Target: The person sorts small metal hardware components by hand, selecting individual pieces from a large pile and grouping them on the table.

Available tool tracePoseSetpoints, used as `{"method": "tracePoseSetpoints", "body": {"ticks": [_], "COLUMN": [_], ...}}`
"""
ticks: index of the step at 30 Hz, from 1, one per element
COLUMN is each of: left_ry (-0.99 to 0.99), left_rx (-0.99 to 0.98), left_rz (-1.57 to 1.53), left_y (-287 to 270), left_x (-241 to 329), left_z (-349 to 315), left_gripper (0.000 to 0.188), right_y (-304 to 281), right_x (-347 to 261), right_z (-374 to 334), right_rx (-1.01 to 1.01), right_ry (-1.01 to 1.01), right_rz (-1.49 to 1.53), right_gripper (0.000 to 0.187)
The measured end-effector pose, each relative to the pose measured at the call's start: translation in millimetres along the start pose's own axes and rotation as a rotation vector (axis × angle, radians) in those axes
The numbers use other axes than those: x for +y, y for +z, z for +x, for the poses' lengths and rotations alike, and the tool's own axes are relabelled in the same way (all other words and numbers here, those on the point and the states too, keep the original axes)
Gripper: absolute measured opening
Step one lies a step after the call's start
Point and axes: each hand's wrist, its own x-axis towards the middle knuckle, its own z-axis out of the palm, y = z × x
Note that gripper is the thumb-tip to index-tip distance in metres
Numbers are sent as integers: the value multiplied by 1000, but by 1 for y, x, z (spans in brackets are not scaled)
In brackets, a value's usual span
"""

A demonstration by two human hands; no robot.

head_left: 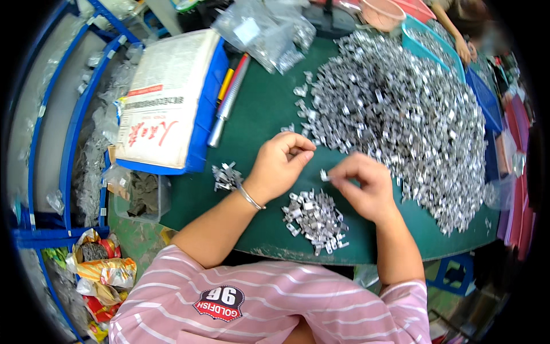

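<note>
My right hand [366, 182] pinches a small silvery metal clip [325, 175] between thumb and forefinger, just above the green table [258, 106]. To its left, my left hand [281, 163] has thumb and fingertips drawn together; whatever is between them is too small or hidden to make out. A metal bangle circles that wrist. Below and between the hands lies a small heap of metal clips [315, 221]. Another, smaller cluster of clips [227, 176] sits beside my left wrist. Beyond my right hand spreads a very large pile of similar metal clips [401, 114].
A blue crate [201, 132] covered with newspaper [166, 97] stands at the left, with a metal rod [229, 106] alongside. Clear plastic bags [266, 34] lie at the back. A turquoise basket [408, 41] borders the big pile; another person's hand [463, 50] shows beyond it. Blue shelving [80, 114] lines the left.
</note>
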Motion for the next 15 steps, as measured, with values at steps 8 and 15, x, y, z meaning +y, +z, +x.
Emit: {"method": "tracePoseSetpoints", "body": {"ticks": [8,15], "left_ry": [313,319], "left_rx": [118,160], "left_rz": [797,667], "left_y": [-9,-6], "left_x": [-1,-7], "left_z": [3,0], "left_gripper": [31,15], "right_y": [2,4], "right_x": [-12,-9], "right_z": [-2,0], "right_rx": [-272,-155], "right_ry": [-37,-3], "right_rz": [141,-40], "right_gripper": [17,18]}}
